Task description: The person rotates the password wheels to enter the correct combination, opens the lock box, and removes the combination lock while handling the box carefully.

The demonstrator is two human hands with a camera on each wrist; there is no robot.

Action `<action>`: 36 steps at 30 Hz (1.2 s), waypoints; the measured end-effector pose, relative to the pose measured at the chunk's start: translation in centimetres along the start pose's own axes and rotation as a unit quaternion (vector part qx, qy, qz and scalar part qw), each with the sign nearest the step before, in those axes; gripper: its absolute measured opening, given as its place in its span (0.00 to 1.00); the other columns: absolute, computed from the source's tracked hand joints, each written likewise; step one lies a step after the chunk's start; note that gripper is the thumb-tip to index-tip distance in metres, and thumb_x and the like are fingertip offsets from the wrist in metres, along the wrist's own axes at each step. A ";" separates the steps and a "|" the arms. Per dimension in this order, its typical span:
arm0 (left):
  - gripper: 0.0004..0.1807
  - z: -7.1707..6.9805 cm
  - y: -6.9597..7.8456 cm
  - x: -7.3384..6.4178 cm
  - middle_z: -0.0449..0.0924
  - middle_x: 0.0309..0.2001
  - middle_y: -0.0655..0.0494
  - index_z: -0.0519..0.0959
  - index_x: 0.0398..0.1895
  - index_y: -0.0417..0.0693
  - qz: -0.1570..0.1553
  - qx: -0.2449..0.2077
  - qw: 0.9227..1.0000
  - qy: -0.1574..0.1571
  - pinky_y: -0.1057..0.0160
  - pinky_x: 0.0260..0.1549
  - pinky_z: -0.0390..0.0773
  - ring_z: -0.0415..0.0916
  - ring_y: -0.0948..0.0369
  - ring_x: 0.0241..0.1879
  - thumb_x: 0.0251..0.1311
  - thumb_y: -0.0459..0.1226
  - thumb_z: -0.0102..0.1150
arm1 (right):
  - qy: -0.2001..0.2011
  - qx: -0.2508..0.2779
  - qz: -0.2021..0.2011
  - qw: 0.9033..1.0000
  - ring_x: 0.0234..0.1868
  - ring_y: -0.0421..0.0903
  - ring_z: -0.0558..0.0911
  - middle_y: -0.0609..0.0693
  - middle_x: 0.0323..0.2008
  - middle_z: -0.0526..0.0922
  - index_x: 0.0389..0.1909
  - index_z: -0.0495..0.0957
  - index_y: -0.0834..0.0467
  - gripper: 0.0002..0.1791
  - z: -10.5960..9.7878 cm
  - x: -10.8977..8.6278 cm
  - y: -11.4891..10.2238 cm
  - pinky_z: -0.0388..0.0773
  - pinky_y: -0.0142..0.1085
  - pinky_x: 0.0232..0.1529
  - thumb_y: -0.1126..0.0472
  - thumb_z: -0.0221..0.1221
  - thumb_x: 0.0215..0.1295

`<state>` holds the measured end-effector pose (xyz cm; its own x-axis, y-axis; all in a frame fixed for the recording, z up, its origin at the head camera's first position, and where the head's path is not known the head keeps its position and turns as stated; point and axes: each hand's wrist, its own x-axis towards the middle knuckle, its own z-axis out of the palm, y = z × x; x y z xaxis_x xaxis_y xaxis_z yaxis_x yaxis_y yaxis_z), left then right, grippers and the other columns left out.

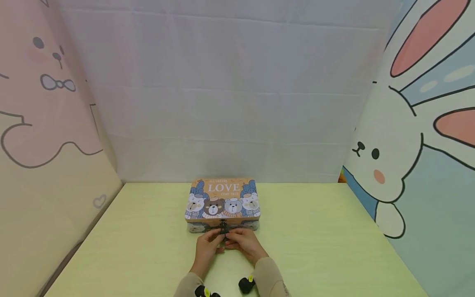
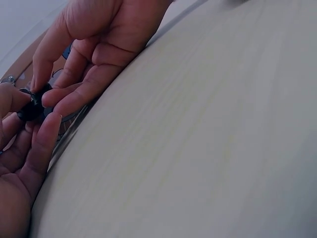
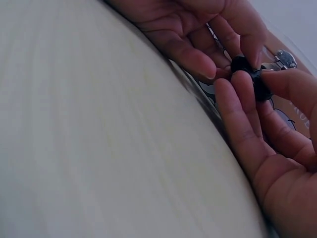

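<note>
A tin box (image 1: 222,200) printed with bears and the word LOVE stands closed on the table. At its front, a small black padlock (image 3: 260,84) sits by the silver clasp (image 3: 286,59). My left hand (image 1: 208,249) pinches the padlock's left side between its fingertips. From the other side my right hand (image 1: 246,244) holds it too, thumb and fingertips on the black body. In the left wrist view, fingertips of both hands meet around the padlock (image 2: 33,106) and cover much of it. Whether the shackle is locked I cannot tell.
A pale yellow-green table (image 1: 315,231) spreads on both sides of the box. Behind it hangs a white cloth backdrop (image 1: 230,103). A rabbit-printed panel (image 1: 393,165) stands at the right, a pink and cream one (image 1: 55,185) at the left. Small black wrist devices (image 1: 245,285) show at the sleeves.
</note>
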<state>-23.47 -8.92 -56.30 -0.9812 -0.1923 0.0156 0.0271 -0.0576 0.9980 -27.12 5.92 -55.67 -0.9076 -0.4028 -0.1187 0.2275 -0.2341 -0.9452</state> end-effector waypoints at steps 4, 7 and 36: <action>0.17 0.1 0.0 -0.1 0.84 0.45 0.38 0.78 0.51 0.22 0.005 0.008 1.000 0.004 0.64 0.21 0.86 0.81 0.64 0.31 0.62 0.27 0.61 | -0.002 -0.001 -0.001 1.000 0.28 0.41 0.83 0.51 0.28 0.83 0.38 0.79 0.72 0.06 0.0 -0.1 0.0 0.87 0.36 0.38 0.73 0.56 0.69; 0.17 0.1 0.0 -0.2 0.83 0.45 0.38 0.78 0.51 0.22 0.009 0.011 1.000 0.006 0.64 0.21 0.86 0.80 0.65 0.31 0.62 0.27 0.61 | -0.005 -0.003 0.000 1.000 0.28 0.41 0.83 0.51 0.27 0.83 0.39 0.79 0.73 0.06 0.1 -0.2 -0.1 0.87 0.36 0.38 0.73 0.56 0.69; 0.19 -0.1 0.0 0.0 0.84 0.42 0.40 0.77 0.52 0.21 -0.005 -0.022 1.000 0.001 0.65 0.21 0.86 0.80 0.65 0.28 0.59 0.25 0.63 | -0.009 -0.012 0.002 1.000 0.29 0.41 0.83 0.51 0.28 0.82 0.40 0.78 0.75 0.07 0.1 -0.3 -0.3 0.88 0.37 0.39 0.72 0.54 0.71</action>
<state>-23.42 -8.98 -56.31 -0.9812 -0.1932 0.0051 0.0252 -0.1018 0.9945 -26.86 5.99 -55.33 -0.9006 -0.4187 -0.1168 0.2215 -0.2107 -0.9521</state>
